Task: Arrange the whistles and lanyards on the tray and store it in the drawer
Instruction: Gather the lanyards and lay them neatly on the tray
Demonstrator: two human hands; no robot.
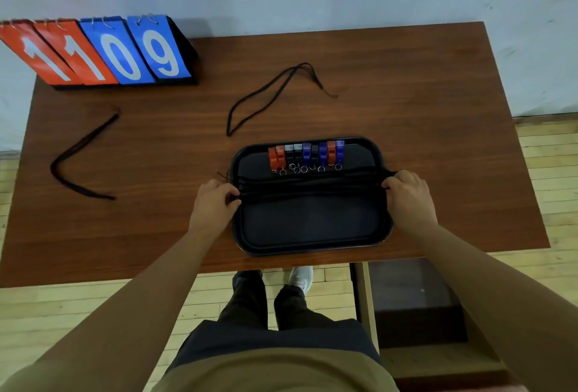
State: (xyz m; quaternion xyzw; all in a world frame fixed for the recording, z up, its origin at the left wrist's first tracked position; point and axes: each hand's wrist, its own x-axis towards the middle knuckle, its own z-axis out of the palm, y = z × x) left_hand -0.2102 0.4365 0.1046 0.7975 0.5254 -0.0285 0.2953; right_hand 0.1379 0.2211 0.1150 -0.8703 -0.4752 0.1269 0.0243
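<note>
Well out to the left of the left hand (215, 200), a loose lanyard (78, 157) lies bent on the table (438, 110). A second loose lanyard (269, 94) lies beyond that hand and a little to its right, apart from the tray (312, 235). We judge both could be forgotten if the tray goes away now. The left hand sits at the tray's left rim, fingers curled and pinching one end of the stretched lanyards (309, 183). A short cord end pokes out over the rim just beyond its knuckles, and anything hanging over there may snag when the tray is stored. Between the hands the cords run taut across the tray. Just beyond them stand the whistles (306, 155) in a tight row, their rings nearly touching the farthest cord. We think an uneven release, or a drift of the cords away from us, could catch the rings and topple the row. The right hand (406, 194) mirrors the left at the right rim, fingers curled and pinching the other end. If either hand pulls harder, the tray itself may slide or turn, and its near rim lies close to the table's front edge. Below and nearer to us than the right hand, what looks like the open drawer (416, 304) waits. A tilt on the way down would, we reckon, spill the whistles.
</note>
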